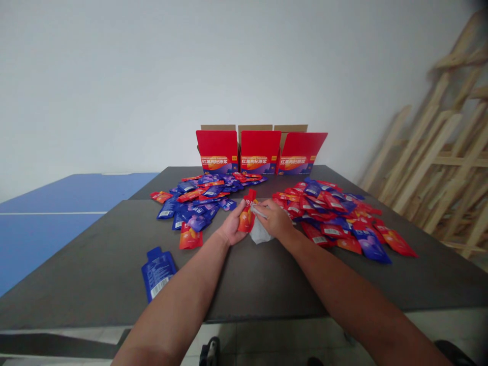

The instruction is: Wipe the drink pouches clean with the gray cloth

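Observation:
Over the middle of the dark table, my left hand point(233, 224) grips a red and orange pouch point(247, 213) by its side, its narrow neck pointing up and away. My right hand point(275, 217) is closed on a pale grey cloth point(260, 233), pressing part of it against the pouch's face; the rest of the cloth hangs below the fingers. To the left of my hands spreads a pile of red and blue pouches point(202, 206), and a larger mixed pile point(328, 208) lies to the right. A single blue pouch point(158, 273) lies near my left forearm.
Three open red cartons point(260, 152) stand in a row at the table's back, flaps raised. The dark table's point(95, 284) front edge runs below my forearms. A blue table point(64, 229) adjoins on the left; wooden frames point(438, 152) lean against the wall at right.

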`<state>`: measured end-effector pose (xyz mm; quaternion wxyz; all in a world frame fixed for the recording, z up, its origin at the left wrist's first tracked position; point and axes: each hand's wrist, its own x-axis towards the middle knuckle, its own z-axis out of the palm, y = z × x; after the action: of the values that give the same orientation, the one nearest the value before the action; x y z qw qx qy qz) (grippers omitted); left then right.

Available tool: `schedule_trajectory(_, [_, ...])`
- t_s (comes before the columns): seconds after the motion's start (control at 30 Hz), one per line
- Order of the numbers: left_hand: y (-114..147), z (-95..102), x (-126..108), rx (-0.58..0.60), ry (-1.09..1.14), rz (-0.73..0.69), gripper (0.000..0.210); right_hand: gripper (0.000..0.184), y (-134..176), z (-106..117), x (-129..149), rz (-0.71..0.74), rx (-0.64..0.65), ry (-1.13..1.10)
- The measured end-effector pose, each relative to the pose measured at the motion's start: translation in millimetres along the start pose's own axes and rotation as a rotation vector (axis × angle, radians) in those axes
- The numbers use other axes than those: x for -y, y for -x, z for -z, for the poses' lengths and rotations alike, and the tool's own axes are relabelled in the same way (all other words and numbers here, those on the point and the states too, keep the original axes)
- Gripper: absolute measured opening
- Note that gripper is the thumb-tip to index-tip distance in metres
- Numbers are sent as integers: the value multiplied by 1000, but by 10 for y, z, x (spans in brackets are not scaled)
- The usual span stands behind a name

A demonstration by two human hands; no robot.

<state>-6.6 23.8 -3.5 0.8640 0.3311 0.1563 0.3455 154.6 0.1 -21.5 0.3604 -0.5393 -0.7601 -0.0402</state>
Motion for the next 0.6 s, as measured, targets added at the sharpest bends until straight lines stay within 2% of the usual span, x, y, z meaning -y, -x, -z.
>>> schedule_trajectory(0.07, [5, 0, 19, -18, -46, -30, 34, 32, -14, -4, -13, -50, -37, -17])
schedule_trajectory(0.17, [12, 18, 34, -52, -98, -48, 37, 32, -35, 2, -33, -89, -91, -54])
schedule_trajectory(0.33, [12, 50, 25, -84, -105, 17, 39, 31, -85, 37, -119, -123, -129, -96])
schedule_trajectory(0.47, [-8, 87, -27, -81, -17, 74, 40, 32, -102, 80, -186, -172, -186, -76])
schedule_trajectory(0.53, [-22, 122, -60, -83, 55, 49, 43, 32, -83, 89, -168, -117, -179, -48])
schedule_trajectory(0.6, [-34, 161, -89, -90, 131, 7, 45, 32, -46, 81, -99, 35, -111, -9])
